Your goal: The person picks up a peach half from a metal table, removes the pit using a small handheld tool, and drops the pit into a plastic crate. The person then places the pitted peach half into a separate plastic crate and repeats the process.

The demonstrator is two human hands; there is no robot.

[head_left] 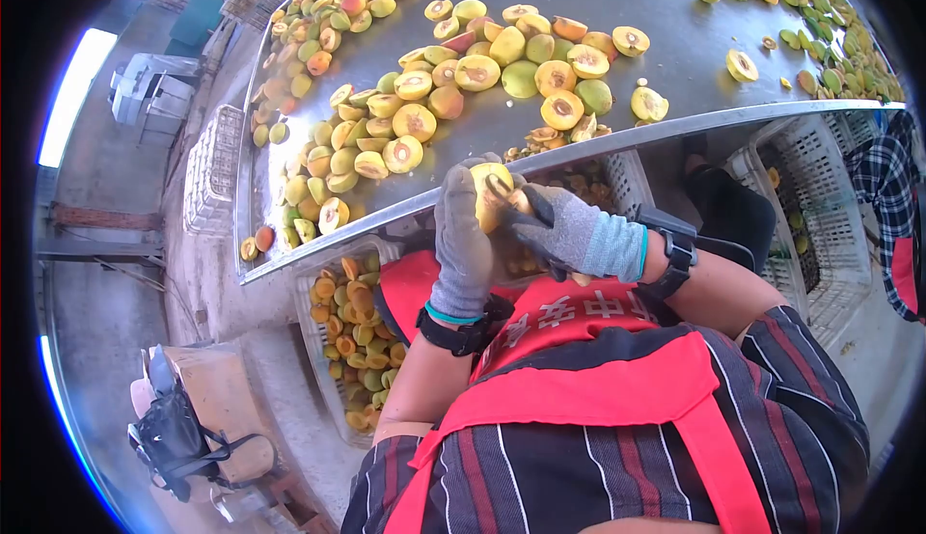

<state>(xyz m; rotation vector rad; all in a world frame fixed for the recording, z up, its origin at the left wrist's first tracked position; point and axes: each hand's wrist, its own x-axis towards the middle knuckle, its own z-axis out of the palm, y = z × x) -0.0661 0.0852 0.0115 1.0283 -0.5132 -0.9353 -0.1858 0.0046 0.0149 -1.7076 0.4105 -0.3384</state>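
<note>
My left hand (pixel 465 235), in a grey work glove, wraps its fingers round a yellow peach half (pixel 490 196) just off the table's near edge. My right hand (pixel 574 233), gloved the same way, is closed on a small pitting tool (pixel 499 185). Its dark curved tip lies against the cut face of the peach; most of the handle is hidden by the glove. Beyond both hands, many halved peaches (pixel 415 121) are heaped on the metal table (pixel 617 61), several with cut faces and pits showing.
Below the table at left, a white crate (pixel 323 380) holds pitted halves (pixel 362 327). Peach scraps (pixel 545 138) lie by the table's raised rim (pixel 675 130). Another crate (pixel 839 254) stands at right, beside a person in a plaid sleeve (pixel 883 177). A backpack (pixel 178 433) rests near a cardboard box (pixel 217 389).
</note>
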